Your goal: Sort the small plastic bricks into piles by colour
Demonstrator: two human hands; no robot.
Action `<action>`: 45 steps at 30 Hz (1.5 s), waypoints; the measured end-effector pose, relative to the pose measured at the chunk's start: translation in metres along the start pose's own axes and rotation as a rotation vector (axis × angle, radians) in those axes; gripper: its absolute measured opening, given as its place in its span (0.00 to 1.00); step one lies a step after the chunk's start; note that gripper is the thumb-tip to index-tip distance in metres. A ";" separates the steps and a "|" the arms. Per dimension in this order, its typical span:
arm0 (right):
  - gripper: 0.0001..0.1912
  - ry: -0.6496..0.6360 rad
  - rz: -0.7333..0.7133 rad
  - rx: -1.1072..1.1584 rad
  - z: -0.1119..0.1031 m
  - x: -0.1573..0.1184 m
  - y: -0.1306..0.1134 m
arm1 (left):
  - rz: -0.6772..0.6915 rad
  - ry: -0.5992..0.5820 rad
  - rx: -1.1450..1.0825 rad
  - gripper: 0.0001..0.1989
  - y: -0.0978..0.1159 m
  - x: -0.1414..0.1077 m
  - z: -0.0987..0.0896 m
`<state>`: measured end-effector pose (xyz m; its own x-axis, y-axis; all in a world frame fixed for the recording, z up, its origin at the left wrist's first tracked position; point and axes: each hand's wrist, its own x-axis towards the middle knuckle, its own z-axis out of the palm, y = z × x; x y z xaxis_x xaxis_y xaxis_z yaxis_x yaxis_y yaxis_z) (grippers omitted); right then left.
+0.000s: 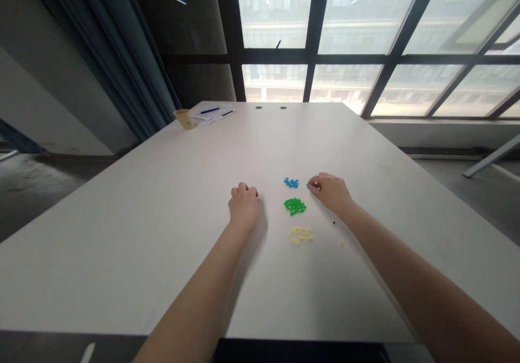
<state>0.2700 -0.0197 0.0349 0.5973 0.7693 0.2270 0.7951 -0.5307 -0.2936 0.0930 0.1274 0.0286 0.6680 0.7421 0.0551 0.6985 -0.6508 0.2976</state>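
Three groups of small pieces lie in a column on the white table: blue pieces [291, 182] farthest away, a green pile [294, 206] in the middle, and pale yellow pieces [301, 235] nearest. To the right of the blue group, my right hand [328, 188] pinches a small blue piece [307, 186] between thumb and fingertip, low over the table. My left hand [244, 205] rests on the table left of the green pile, its fingers curled under; whatever they may hold is hidden. A tiny dark bit [334, 222] and a small orange bit [342, 244] lie below my right hand.
At the far left edge of the table [162, 200] stands a tan paper cup [184, 119], beside papers [207, 117] with a blue pen [210, 110] on them. A black object [300, 351] sits at the near edge. Windows rise beyond the table.
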 end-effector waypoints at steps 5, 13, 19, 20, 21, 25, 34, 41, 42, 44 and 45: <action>0.11 -0.137 0.028 -0.119 0.015 0.048 0.000 | -0.018 -0.131 0.070 0.13 -0.008 0.004 0.007; 0.10 -0.286 0.055 -0.110 0.039 0.083 -0.004 | 0.022 -0.153 0.000 0.16 -0.009 0.008 0.006; 0.13 -0.312 0.076 -0.085 0.040 0.084 -0.010 | 0.010 -0.164 0.022 0.17 -0.007 0.006 0.004; 0.13 -0.311 0.079 -0.077 0.039 0.084 -0.010 | 0.010 -0.167 0.044 0.17 -0.007 0.006 0.004; 0.14 -0.309 0.084 -0.068 0.038 0.083 -0.011 | 0.010 -0.166 0.065 0.18 -0.007 0.006 0.005; 0.17 -0.254 0.107 -0.020 0.025 0.078 -0.012 | 0.018 -0.150 0.113 0.18 -0.007 0.006 0.008; 0.15 0.167 0.111 0.437 -0.028 0.005 -0.014 | 0.001 -0.132 0.110 0.18 -0.002 0.006 0.010; 0.12 0.195 -0.028 0.458 0.001 -0.046 0.004 | 0.022 -0.166 0.134 0.16 -0.002 0.008 0.012; 0.12 0.187 -0.038 0.451 0.006 -0.047 0.007 | 0.030 -0.165 0.124 0.16 -0.003 0.008 0.013; 0.12 0.159 -0.061 0.439 0.012 -0.048 0.010 | 0.042 -0.152 0.107 0.15 -0.004 0.008 0.015; 0.12 0.141 -0.077 0.436 0.015 -0.048 0.011 | 0.046 -0.143 0.103 0.15 -0.004 0.008 0.016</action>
<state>0.2486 -0.0569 0.0074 0.5705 0.7287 0.3787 0.7372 -0.2512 -0.6273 0.0996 0.1337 0.0127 0.7246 0.6855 -0.0713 0.6838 -0.7022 0.1980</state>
